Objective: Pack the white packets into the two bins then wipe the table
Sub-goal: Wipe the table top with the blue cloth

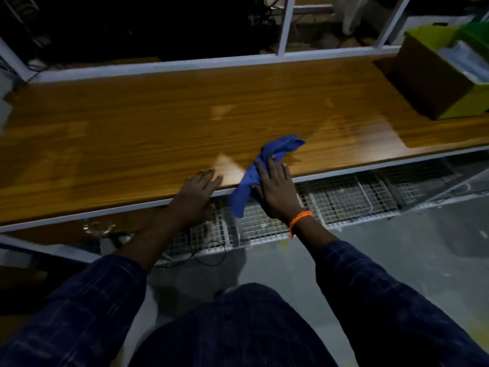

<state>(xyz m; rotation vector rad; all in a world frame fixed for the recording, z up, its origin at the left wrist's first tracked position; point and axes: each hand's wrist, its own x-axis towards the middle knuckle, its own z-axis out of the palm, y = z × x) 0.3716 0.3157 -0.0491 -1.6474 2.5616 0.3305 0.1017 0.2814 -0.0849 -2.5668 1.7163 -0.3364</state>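
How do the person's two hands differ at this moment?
The right hand presses a blue cloth onto the wooden table; the left hand rests on bare wood. The right wrist wears an orange wristband; the left wrist has none. Both lie flat at the table's near edge.

Dim overall; soft glare patches on surface (185, 123), motion blur, dark bg, wide-angle bend at edges.

One camera sits on the person's head, close above the counter (158, 123), looking forward and down at it.
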